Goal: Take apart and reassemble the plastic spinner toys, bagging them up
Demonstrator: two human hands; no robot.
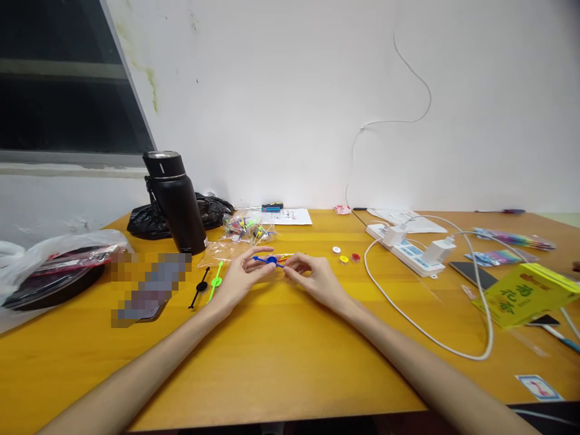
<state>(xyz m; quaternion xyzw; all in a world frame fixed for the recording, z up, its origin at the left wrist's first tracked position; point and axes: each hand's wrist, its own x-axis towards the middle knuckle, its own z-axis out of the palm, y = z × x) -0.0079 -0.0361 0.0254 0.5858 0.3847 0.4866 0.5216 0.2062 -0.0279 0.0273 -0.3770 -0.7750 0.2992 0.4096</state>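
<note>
Between my two hands, a little above the table, is a blue arrow spinner (272, 260) with a round hub and a pointed tip toward the left. My left hand (248, 272) holds it near the hub, fingers partly behind it. The tail end is pinched by the thumb and fingertips of my right hand (312, 275). Left of my left hand lie a green arrow spinner (216, 282) and a black arrow spinner (201, 287). Beyond my hands, a yellow and red piece (290, 256) is partly hidden. White (336, 249), yellow (344, 260) and red (356, 258) round discs lie to the right.
A black bottle (176, 202) stands at the left, near a phone (154, 290). Behind my hands sits a clear bag of colourful spinner parts (249, 228). A white power strip (408, 251) with looping cables and a yellow box (528, 294) occupy the right.
</note>
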